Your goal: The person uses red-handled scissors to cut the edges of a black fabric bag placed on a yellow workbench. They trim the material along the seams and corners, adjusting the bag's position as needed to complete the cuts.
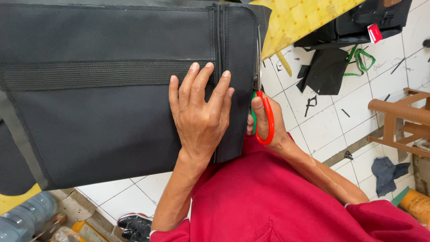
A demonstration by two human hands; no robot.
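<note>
Closest in, the person's red sleeves run up toward the work. The left hand (pixel 200 114) lies flat, fingers spread, on the black fabric bag panel (pixel 103 112), pressing it down just beside the zipper (pixel 218 45) that runs along its right side; its grip is open and clamped on nothing. The right hand (pixel 264 123) sits at the panel's right edge with its grip closed around the red handles of a pair of scissors (pixel 262 105), thumb through one loop, and the blades point away from the body along that edge. How far the blades stand apart is hard to tell, since they lie close against the dark fabric.

To trim this edge well, I judge the flat hand should keep the fabric taut and stay clear of the blade line, while the scissors follow the seam closely without biting into the zipper tape or stitching.

Across the panel a black webbing strap (pixel 103 74) runs to the zipper. Farther off, a yellow sheet (pixel 300 20) hangs over the white tiled floor (pixel 322 125), where black fabric scraps (pixel 324 71) and green strapping (pixel 358 60) lie. A wooden stool (pixel 398 118) stands at the right.
</note>
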